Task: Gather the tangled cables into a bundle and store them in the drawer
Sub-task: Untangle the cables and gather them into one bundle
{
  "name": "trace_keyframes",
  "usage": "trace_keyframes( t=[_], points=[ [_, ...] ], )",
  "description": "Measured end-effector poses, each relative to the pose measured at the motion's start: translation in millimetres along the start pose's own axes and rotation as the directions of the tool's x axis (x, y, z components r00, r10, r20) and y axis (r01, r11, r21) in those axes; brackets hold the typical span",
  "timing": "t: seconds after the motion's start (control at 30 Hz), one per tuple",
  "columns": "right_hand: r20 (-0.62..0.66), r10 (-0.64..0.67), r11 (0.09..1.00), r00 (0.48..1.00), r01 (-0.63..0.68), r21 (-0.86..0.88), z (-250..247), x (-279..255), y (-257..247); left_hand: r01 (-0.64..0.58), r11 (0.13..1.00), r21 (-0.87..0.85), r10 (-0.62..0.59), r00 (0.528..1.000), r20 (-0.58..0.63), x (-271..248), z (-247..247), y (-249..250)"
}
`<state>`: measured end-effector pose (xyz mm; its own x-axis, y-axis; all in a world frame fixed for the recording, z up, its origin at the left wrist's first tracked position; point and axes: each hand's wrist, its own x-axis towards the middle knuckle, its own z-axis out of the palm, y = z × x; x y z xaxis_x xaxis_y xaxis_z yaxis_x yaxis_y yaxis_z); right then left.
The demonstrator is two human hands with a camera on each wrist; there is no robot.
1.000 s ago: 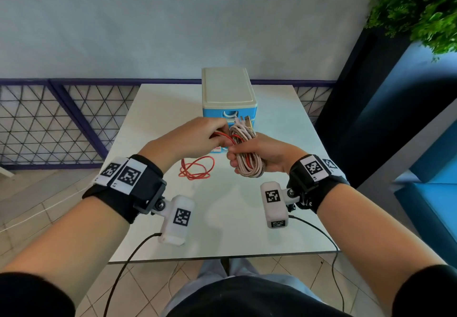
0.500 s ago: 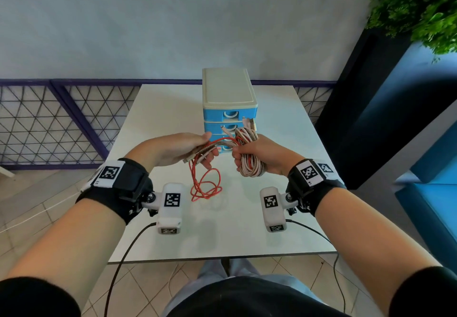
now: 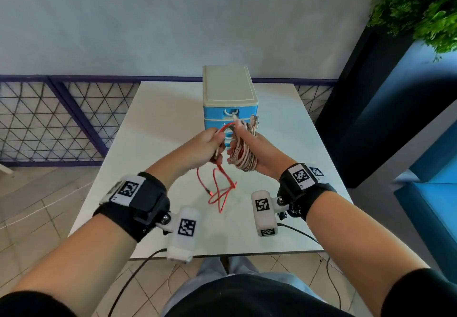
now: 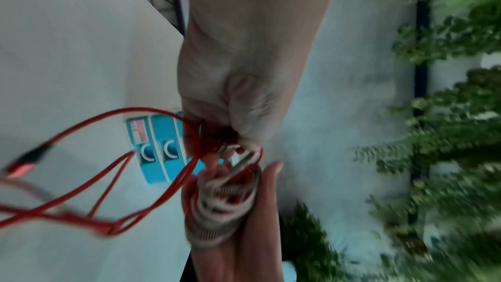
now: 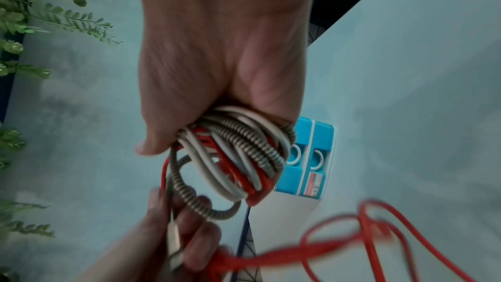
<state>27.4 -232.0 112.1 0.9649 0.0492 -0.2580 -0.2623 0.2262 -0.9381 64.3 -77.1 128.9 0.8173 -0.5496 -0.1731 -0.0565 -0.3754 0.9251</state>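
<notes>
The right hand [image 3: 257, 152] grips the coiled cable bundle [image 3: 243, 153] while the left hand [image 3: 197, 151] pinches the loose red cable [image 3: 220, 193] before the drawer unit [image 3: 228, 89].

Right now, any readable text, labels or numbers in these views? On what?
None legible.
Red-and-white sticker on the blue drawer unit: blurred, unreadable.
Coded square tags on the left wrist band and right wrist band: patterns only; tiny print beside them too small to read.

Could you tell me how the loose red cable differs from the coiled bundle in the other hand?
The red cable dangles in open loops from the left hand; the bundle is wound tight in the right hand. The cable is plain red; the bundle mixes white, striped and red strands. Both are held above the table.
</notes>
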Motion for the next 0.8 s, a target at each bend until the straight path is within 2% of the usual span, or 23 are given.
trace_keyframes(
  t=[0.1, 0.17, 0.23, 0.33, 0.43, 0.57, 0.7, 0.8],
  points=[
    [0.023, 0.004, 0.988, 1.000, -0.008, 0.151, 6, 1, -1, -0.104, 0.949, 0.296, 0.151, 0.979, -0.139, -1, 21, 6],
    [0.036, 0.012, 0.977, 0.999, -0.019, 0.214, 8, 0, -4, -0.148, 0.875, 0.461, 0.252, 0.952, -0.172, -1, 29, 4],
    [0.050, 0.032, 0.977, 0.998, -0.041, 0.210, 8, -3, -7, -0.179, 0.797, 0.576, 0.320, 0.935, -0.153, 0, 33, 1],
    [0.050, 0.049, 0.976, 0.998, -0.058, 0.211, 7, -4, -7, -0.225, 0.723, 0.653, 0.360, 0.929, -0.080, 2, 34, 4],
    [0.037, 0.053, 0.977, 0.998, -0.059, 0.205, 7, -2, -7, -0.199, 0.738, 0.645, 0.304, 0.951, -0.055, -1, 36, 13],
    [-0.022, 0.032, 0.981, 0.999, -0.027, 0.191, 4, -1, -6, -0.185, 0.865, 0.465, 0.208, 0.978, 0.004, 2, 33, 18],
    [-0.158, -0.040, 0.987, 0.987, 0.063, 0.146, 2, 3, -5, -0.201, 0.905, 0.375, 0.182, 0.979, 0.085, -4, 22, 24],
    [-0.268, -0.108, 0.989, 0.957, 0.131, 0.067, -5, 7, -10, -0.136, 0.950, 0.282, 0.154, 0.987, -0.045, -7, 14, 22]
  ],
)
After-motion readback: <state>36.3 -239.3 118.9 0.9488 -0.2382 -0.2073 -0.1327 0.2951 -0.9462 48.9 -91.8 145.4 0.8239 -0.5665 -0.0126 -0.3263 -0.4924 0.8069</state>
